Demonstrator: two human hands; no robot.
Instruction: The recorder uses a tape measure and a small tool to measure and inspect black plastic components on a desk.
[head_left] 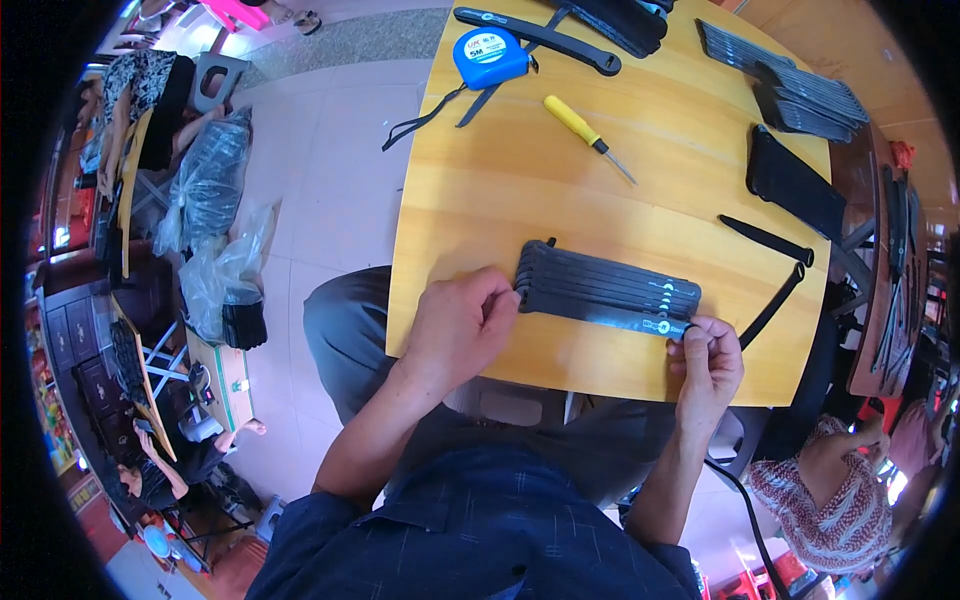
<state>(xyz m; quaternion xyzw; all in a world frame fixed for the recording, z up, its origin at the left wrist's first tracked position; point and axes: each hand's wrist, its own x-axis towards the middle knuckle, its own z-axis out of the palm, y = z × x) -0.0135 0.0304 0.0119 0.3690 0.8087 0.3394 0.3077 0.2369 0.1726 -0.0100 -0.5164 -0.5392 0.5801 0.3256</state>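
A yellow wooden table (480,190) spreads before the seated person. On it, at the near side and between the two hands, lies a fanned stack of black straps (600,285), their ends stepped one above the other, with pale round marks lined up toward the right. A larger pile of dark strips (810,95) rests at the far right corner, and a flat black bundle (795,185) lies nearer along the right edge.

The left hand (462,320) is curled at the stack's left end; its fingertips are partly hidden, so I cannot tell whether they pinch the straps or merely rest there. The right hand (710,360) has thumb and forefinger pressed together on the stack's lower right corner.

Across the far side runs a long black strap (545,40), with a blue tape measure (490,58) just beside it. Nearer the middle lies a yellow-handled screwdriver (575,122), its shaft pointing toward the near right. Smallest are two slim black strips (765,240), right of the stack, their rounded ends close together.
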